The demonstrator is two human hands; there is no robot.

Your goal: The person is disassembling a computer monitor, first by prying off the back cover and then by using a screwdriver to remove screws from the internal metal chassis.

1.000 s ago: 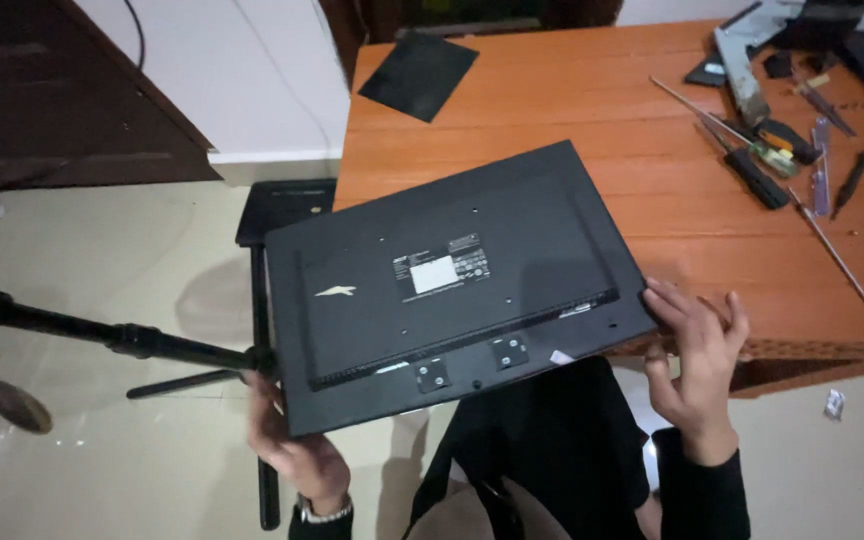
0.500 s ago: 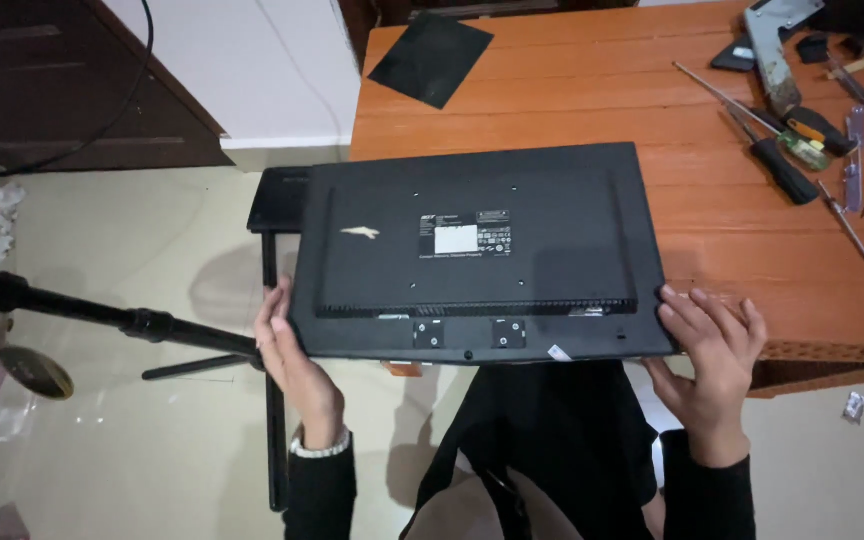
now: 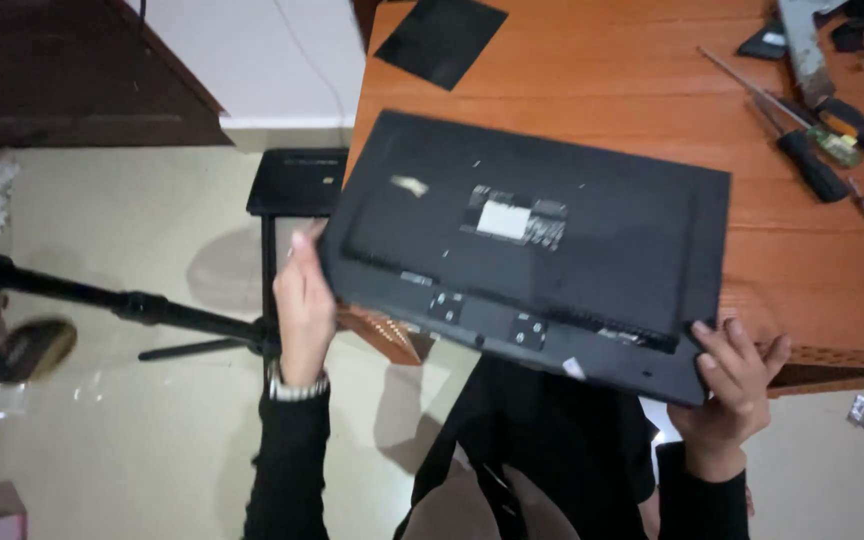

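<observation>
Right now your left hand [image 3: 304,300] grips the left edge of the black monitor [image 3: 542,240], fingers curled around it; your right hand [image 3: 737,375] clasps its near right corner, back-side up over the wooden table [image 3: 652,110] edge.

An orange-brown wooden surface [image 3: 592,90] fills the upper right; pale glossy floor [image 3: 132,440] lies left, meeting a white wall [image 3: 282,60] and dark cabinet [image 3: 62,80].

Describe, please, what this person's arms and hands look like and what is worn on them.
Both arms are covered by long black sleeves that end at the wrists. The left hand is bare, with a light, banded bracelet or watch strap at its wrist. The right hand is bare too, with no ring or band visible.
</observation>
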